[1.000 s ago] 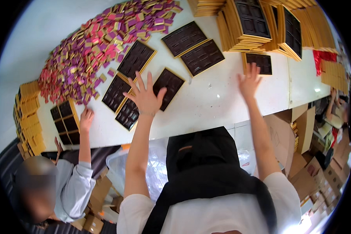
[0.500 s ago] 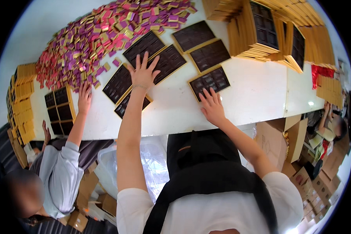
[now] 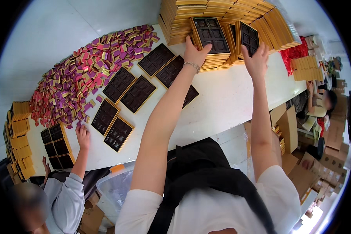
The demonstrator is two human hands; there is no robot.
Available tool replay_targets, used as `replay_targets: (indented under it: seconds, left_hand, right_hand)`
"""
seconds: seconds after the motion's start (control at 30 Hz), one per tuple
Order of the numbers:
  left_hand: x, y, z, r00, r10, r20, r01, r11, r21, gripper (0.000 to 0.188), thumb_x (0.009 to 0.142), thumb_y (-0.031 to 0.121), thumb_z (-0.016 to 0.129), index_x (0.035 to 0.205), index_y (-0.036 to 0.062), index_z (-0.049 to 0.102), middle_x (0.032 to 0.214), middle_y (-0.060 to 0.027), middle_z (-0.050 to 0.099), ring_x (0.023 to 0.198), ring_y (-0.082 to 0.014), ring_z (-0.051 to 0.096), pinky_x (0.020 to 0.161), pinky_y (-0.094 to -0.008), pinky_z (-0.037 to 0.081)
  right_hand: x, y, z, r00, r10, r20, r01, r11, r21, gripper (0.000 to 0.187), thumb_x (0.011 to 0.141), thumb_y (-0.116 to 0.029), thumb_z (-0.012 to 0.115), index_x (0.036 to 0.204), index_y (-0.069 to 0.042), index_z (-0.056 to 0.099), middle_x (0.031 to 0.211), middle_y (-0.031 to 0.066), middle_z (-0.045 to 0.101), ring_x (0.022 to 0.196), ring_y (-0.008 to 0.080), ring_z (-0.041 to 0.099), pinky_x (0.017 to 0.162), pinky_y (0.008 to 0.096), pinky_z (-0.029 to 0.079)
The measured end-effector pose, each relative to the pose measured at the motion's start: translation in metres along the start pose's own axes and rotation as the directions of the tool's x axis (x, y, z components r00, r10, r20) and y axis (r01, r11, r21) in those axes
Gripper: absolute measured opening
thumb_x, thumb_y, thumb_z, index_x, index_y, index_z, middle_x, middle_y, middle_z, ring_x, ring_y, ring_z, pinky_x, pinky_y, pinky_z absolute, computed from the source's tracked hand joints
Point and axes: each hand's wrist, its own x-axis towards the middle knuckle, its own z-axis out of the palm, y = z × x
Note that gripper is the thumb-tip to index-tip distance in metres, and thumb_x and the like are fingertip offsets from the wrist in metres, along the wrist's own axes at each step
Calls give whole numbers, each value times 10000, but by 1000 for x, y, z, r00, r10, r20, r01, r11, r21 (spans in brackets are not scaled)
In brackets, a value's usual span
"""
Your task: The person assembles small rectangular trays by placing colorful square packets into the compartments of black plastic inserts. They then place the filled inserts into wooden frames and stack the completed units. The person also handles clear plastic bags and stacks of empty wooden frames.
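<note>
My left hand (image 3: 197, 52), a bracelet at its wrist, is at the near left corner of a stack of gold-edged boxes. Its thumb and fingers are apart. The top box (image 3: 210, 35) has a dark, compartmented insert facing up. To the right, my right hand (image 3: 256, 61) has its fingers spread beside a tilted box (image 3: 249, 37) of the same kind; whether it touches that box I cannot tell. Several open boxes (image 3: 138, 93) lie on the table left of my left arm. My forearm partly covers one box (image 3: 190, 96).
Small purple, pink and gold wrapped pieces (image 3: 82, 70) form a heap at the far left. Near it, another person's hand (image 3: 82, 136) rests beside open boxes (image 3: 57, 146). More gold-edged stacks (image 3: 183, 23) line the back. A plastic bin (image 3: 113, 191) stands below the table edge (image 3: 175, 150).
Both hands have left the boxes laid on the table and moved right to the stacked ones. The view has swung right. The other person's hand remains by the heap.
</note>
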Motion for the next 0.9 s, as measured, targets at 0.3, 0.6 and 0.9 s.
replay_targets:
  seconds: [0.3, 0.6, 0.9]
  left_hand:
    - [-70, -44, -100, 961, -247, 128, 277, 825, -492, 499, 885, -12, 594, 1365, 14, 458, 1172, -83, 612, 967, -186, 645, 775, -341, 574]
    - [-305, -160, -306, 946, -317, -67, 315, 852, 417, 484, 813, 2, 627, 1291, 45, 564, 1225, -149, 630, 1123, -243, 612, 951, -312, 461]
    - [-369, -196, -306, 927, -24, -375, 271, 734, 623, 447, 786, -6, 665, 1209, 136, 640, 1086, -104, 617, 986, -279, 598, 850, -335, 485]
  right_hand:
    - [35, 4, 19, 992, -48, 117, 46, 999, 23, 900, 688, -536, 697, 1426, -136, 373, 1456, 165, 317, 1266, 425, 401, 986, 539, 400]
    - [-168, -58, -61, 128, -984, 127, 495, 175, 851, 826, 488, -259, 750, 1269, -113, 525, 1271, 154, 475, 1170, 358, 458, 934, 488, 346]
    - [-266, -82, 30, -454, -887, 82, 472, -162, 867, 907, 479, -260, 806, 1319, -164, 479, 1304, 110, 454, 1229, 357, 387, 977, 527, 329]
